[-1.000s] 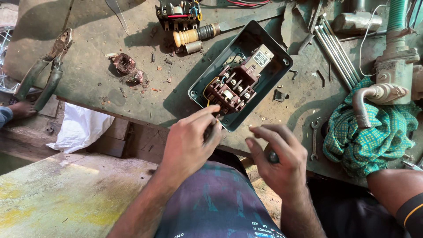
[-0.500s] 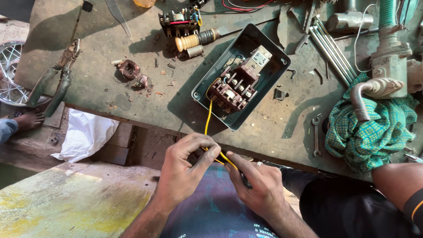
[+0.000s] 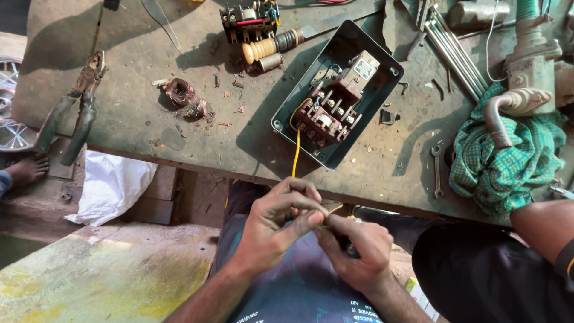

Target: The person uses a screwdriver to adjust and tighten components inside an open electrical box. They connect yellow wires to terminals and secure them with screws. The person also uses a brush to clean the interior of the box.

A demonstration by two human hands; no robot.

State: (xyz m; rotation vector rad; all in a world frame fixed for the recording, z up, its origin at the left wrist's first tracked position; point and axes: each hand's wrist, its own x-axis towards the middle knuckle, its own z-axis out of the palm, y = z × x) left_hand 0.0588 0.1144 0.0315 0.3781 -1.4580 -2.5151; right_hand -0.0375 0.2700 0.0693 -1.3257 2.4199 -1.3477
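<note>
Nearest, the left hand (image 3: 276,220) and right hand (image 3: 353,251) meet above the lap, fingers pinched together on the near end of the thin yellow wire (image 3: 296,152); whether the right also grips a tool, I cannot tell; a hard tug could, I judge, pull the wire's far end from the brown contactor block (image 3: 327,116); farther, the dark metal box (image 3: 338,96) sits open on the gritty bench (image 3: 149,137); left, rusty pliers (image 3: 72,110); right, a checked green cloth (image 3: 508,158).

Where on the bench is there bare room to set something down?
Bare bench lies between the pliers and the copper coil, and between the open metal box and the small wrench. The right end is crowded by rods and checked cloth.
</note>
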